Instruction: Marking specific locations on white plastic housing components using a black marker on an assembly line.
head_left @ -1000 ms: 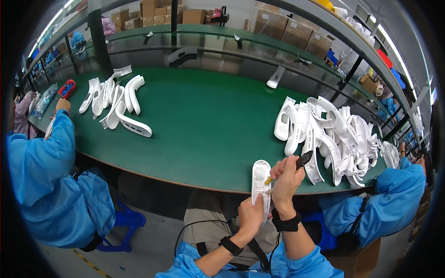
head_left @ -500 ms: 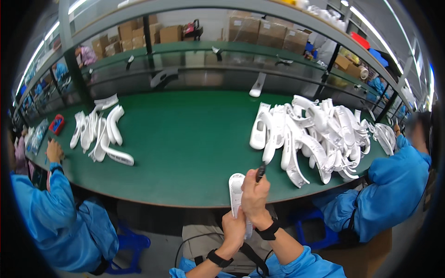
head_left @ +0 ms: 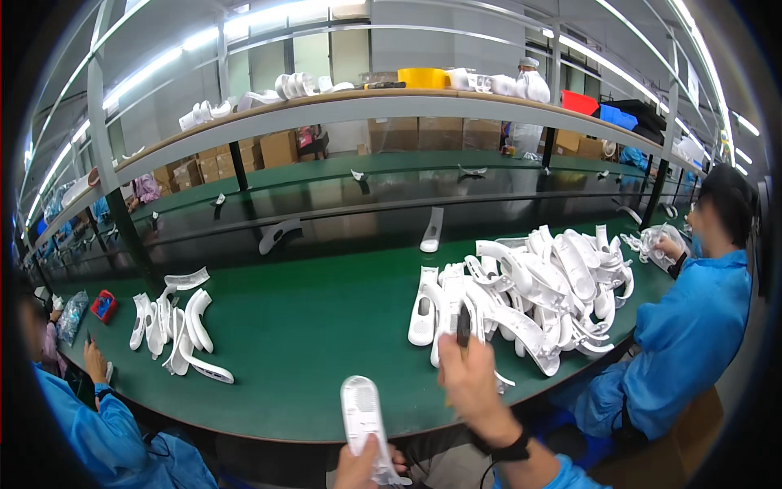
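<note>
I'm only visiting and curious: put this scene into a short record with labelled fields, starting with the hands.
Left hand: holds a long white part
Right hand: grips a dark-handled tool, apart from that part
Table: green
Larger pile: white parts, toward the right
Smaller group: white parts, toward the left
Right neighbour: blue clothing

Bright ceiling tubes; edges bowed; right grip blurred.

Handheld part left of heap
</note>
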{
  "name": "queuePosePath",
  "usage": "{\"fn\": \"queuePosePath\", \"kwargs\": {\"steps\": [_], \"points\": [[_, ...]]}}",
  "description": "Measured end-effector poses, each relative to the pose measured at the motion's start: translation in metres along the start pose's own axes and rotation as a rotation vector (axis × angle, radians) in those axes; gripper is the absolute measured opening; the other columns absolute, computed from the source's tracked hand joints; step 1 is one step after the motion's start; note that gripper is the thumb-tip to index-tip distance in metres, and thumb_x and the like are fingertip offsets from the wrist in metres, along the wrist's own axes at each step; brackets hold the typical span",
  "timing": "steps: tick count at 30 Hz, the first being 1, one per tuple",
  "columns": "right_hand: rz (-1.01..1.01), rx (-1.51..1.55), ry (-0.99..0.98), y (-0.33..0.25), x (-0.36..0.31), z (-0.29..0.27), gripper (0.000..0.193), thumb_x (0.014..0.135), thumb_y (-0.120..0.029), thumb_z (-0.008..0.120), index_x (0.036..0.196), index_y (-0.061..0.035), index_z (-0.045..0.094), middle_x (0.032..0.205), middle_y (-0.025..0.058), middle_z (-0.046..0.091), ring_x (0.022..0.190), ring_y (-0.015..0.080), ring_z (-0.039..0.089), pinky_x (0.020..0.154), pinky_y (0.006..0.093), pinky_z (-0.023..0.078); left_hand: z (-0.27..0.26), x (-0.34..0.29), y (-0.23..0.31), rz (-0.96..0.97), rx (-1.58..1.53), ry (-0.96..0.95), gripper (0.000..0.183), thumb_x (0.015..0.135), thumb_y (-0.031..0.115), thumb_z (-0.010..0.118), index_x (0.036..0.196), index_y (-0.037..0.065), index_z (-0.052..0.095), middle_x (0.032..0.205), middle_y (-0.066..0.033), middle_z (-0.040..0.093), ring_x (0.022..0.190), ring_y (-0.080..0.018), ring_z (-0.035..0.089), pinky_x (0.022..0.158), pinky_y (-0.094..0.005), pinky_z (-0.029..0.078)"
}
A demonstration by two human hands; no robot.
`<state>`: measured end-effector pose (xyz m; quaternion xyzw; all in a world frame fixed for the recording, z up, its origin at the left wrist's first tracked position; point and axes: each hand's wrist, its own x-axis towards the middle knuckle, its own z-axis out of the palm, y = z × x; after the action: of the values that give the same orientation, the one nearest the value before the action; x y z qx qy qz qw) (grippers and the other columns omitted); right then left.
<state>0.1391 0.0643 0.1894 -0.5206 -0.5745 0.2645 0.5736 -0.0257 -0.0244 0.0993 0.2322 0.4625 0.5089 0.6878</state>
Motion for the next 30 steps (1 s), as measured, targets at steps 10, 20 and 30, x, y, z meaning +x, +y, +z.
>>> {"fn": "queuePosePath", "kwargs": {"steps": [10, 20, 30], "points": [[0.026, -1.227, -0.282, 0.081, 0.288, 0.015, 0.032, 0.078, -0.022, 0.057, 0.101, 0.0000, 0.063, 0.109, 0.0243, 0.060, 0.103, 0.0398, 0.058, 0.088, 0.0451, 0.048, -0.063, 0.086, 0.052, 0.044, -1.011, -0.627, 0.020, 0.091, 0.011, 0.050, 0.108, 0.000, 0.048, 0.063, -0.0010, 0.042, 0.049, -0.0098, 0.041, 0.048, -0.0237, 0.034], [0.309, -1.370, -0.344, 0.199, 0.367, 0.054, 0.058, 0.078, -0.042, 0.067, 0.119, -0.0039, 0.054, 0.122, 0.0177, 0.056, 0.114, 0.0320, 0.054, 0.093, 0.0413, 0.046, -0.082, 0.106, 0.053, 0.132, -0.805, -0.109, 0.020, 0.096, 0.025, 0.040, 0.099, 0.007, 0.049, 0.057, -0.0018, 0.037, 0.049, -0.0142, 0.035, 0.047, -0.0274, 0.031], [0.198, -1.518, -0.332, 0.263, 0.391, 0.037, 0.035, 0.085, -0.026, 0.056, 0.111, -0.0019, 0.056, 0.116, 0.0209, 0.058, 0.109, 0.0357, 0.056, 0.090, 0.0423, 0.047, -0.082, 0.111, 0.050, 0.170, -0.802, -0.112, 0.021, 0.096, 0.024, 0.038, 0.105, 0.007, 0.047, 0.059, -0.0021, 0.037, 0.045, -0.0138, 0.033, 0.046, -0.0267, 0.029]]}}
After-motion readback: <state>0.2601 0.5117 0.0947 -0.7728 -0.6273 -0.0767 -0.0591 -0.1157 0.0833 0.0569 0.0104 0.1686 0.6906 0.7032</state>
